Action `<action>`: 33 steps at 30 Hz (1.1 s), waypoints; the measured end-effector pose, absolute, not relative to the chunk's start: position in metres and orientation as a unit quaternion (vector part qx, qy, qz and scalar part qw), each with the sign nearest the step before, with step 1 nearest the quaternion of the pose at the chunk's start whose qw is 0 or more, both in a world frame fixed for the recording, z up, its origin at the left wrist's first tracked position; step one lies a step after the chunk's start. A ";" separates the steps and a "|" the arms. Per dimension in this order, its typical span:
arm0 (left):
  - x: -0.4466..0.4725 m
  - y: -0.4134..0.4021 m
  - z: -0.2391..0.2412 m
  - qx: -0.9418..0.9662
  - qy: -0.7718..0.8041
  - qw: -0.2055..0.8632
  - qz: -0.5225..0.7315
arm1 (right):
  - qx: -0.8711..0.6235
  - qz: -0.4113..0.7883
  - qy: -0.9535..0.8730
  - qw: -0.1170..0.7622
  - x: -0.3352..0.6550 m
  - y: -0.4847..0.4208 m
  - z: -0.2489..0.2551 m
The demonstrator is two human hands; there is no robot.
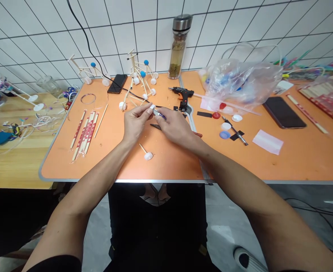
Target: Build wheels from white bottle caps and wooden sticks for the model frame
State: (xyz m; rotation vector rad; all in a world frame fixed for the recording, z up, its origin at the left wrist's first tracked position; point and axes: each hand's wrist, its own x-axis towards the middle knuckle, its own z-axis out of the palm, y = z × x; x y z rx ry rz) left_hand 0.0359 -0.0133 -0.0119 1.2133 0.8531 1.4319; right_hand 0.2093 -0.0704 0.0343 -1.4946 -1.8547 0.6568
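My left hand [135, 121] is closed, pinching a small white bottle cap [152, 107] between thumb and fingertips. Against that cap, my right hand [173, 122] grips a slim dark pen-like tool [159, 113]; its exact kind is hard to make out. Partly hidden under the right hand lie pliers [155, 127]. Below the hands, a short stick with a white cap [148, 155] on its end rests on the orange table [166, 170]. Behind the hands stands a stick model [144, 88] with white caps and blue balls.
A black glue gun [183, 96] lies right of centre, near a tea bottle [179, 47] and a plastic bag [240, 83]. Wrapped chopsticks [85, 134] lie at left. Phones [284, 112], a pen [236, 131] and loose caps [224, 135] are spread about. A cable [84, 34] crosses the back.
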 end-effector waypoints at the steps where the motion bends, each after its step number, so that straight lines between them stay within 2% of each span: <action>1: 0.036 -0.014 -0.010 0.503 0.343 0.523 0.596 | -0.539 0.349 -0.681 0.353 0.214 -0.068 0.036; 4: 0.036 -0.014 -0.001 0.503 0.286 0.558 0.595 | -0.425 0.609 -0.577 0.339 0.228 -0.060 0.046; 6: 0.036 -0.014 0.001 0.500 0.265 0.572 0.594 | -0.410 0.641 -0.570 0.309 0.231 -0.058 0.050; 8: 0.036 -0.012 -0.002 0.494 0.272 0.570 0.598 | -0.480 0.523 -0.635 0.303 0.226 -0.061 0.049; 11: 0.036 -0.009 -0.014 0.483 0.302 0.554 0.606 | -0.573 0.270 -0.715 0.297 0.209 -0.071 0.038; 13: 0.036 -0.008 -0.020 0.485 0.326 0.541 0.605 | -0.607 0.166 -0.726 0.276 0.202 -0.076 0.031; 15: 0.036 -0.008 -0.021 0.497 0.334 0.529 0.601 | -0.609 0.169 -0.722 0.280 0.204 -0.076 0.030; 18: 0.037 -0.011 -0.012 0.526 0.305 0.522 0.598 | -0.513 0.380 -0.701 0.317 0.221 -0.065 0.038; 21: 0.039 -0.014 -0.005 0.536 0.271 0.528 0.601 | -0.459 0.461 -0.704 0.286 0.234 -0.057 0.045; 23: 0.039 -0.014 -0.007 0.524 0.281 0.527 0.607 | -0.483 0.417 -0.712 0.293 0.231 -0.058 0.043; 26: 0.039 -0.012 -0.015 0.504 0.319 0.524 0.609 | -0.551 0.288 -0.715 0.321 0.215 -0.069 0.035; 30: 0.038 -0.011 -0.018 0.520 0.347 0.516 0.586 | -0.621 0.050 -0.759 0.191 0.203 -0.081 0.031; 33: 0.036 -0.010 -0.014 0.555 0.364 0.489 0.566 | -0.620 -0.029 -0.776 0.114 0.205 -0.081 0.032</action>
